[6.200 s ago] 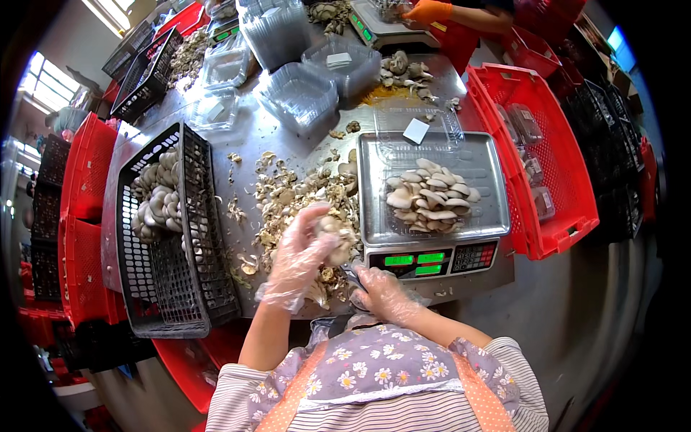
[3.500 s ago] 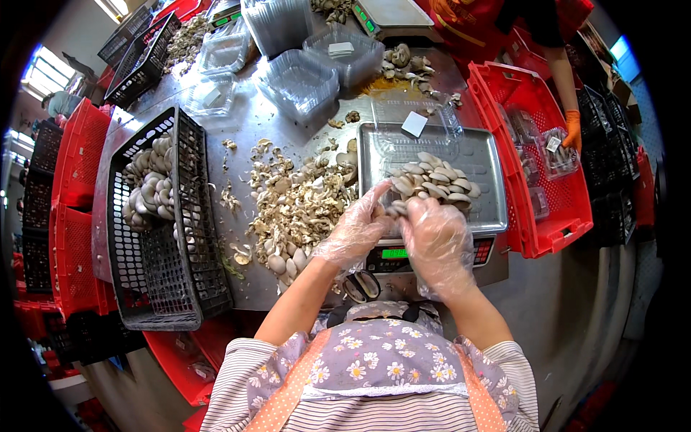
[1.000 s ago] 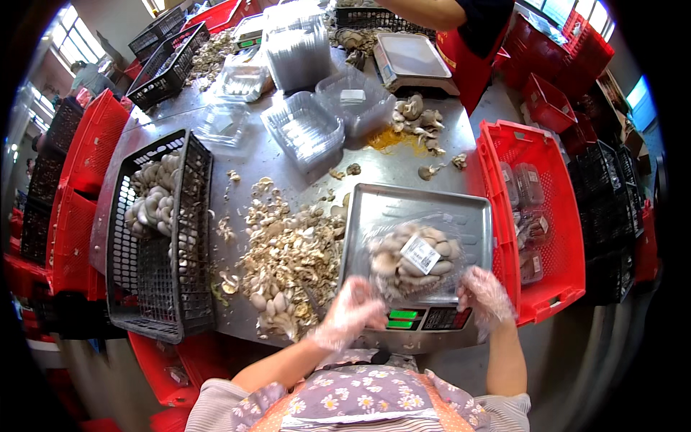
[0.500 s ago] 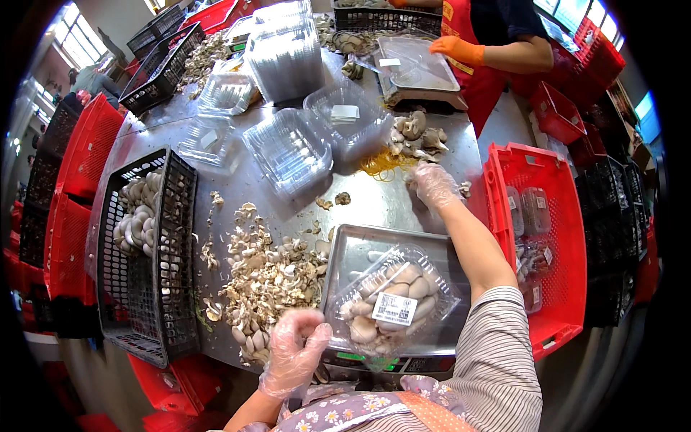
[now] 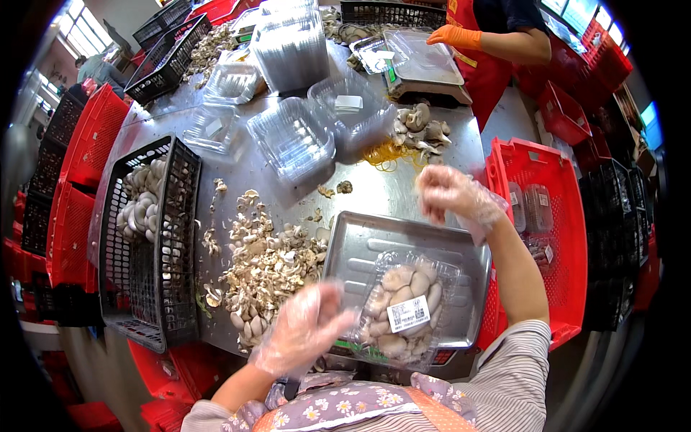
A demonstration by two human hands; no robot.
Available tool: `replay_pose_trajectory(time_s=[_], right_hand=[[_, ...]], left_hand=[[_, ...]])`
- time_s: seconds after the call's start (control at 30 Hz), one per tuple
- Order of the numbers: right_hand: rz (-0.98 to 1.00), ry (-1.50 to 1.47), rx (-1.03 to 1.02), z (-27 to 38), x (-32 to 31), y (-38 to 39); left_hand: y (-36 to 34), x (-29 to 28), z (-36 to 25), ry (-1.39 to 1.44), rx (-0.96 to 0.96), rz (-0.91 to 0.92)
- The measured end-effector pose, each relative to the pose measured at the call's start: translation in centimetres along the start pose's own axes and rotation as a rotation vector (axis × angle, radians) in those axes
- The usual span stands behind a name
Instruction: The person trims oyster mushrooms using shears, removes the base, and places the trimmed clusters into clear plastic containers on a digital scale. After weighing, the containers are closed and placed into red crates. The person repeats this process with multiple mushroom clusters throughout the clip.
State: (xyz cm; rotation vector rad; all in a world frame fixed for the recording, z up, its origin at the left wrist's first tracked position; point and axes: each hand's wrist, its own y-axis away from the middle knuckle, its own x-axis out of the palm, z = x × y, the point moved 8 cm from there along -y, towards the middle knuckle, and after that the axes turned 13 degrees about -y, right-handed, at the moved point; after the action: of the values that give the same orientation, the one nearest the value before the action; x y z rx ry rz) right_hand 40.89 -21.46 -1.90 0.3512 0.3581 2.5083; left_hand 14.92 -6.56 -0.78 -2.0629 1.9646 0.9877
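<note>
A clear plastic box of oyster mushrooms (image 5: 396,306) with a white label lies tilted on the metal tray (image 5: 360,234) of a scale. My left hand (image 5: 306,327), in a clear plastic glove, is at the box's left side, fingers stretched out and slightly blurred. I cannot tell if its fingertips touch the plastic. Above the tray's far right part hovers my right hand (image 5: 461,196), also gloved, its fingers curled together. Whatever they pinch is too small to make out. Just beyond it lie yellow rubber bands (image 5: 385,156) and a small pile of mushrooms (image 5: 421,132).
Loose mushrooms (image 5: 270,266) are heaped left of the tray. A black crate (image 5: 164,252) holds more mushrooms at the left. Stacked clear boxes (image 5: 291,54) stand farther back. A red crate (image 5: 572,288) with packed boxes is at the right. A co-worker's orange-gloved hand (image 5: 453,36) rests near another scale.
My right hand has come back from beside the rubber bands toward the tray. My left hand has moved right, opening its fingers beside the box. The box has turned and sits farther right.
</note>
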Motion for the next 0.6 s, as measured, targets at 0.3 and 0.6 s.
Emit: replay_pose_trajectory(time_s=[0.3, 0.6], right_hand=[[0.131, 0.439, -0.251, 4.5, 9.2, 7.2], [-0.605, 0.459, 0.027, -7.7, -4.9, 10.0]], left_hand=[[-9.3, -1.1, -5.7, 0.465, 0.360, -0.402], [-12.9, 0.0, -1.7, -0.502, 0.406, -0.305]])
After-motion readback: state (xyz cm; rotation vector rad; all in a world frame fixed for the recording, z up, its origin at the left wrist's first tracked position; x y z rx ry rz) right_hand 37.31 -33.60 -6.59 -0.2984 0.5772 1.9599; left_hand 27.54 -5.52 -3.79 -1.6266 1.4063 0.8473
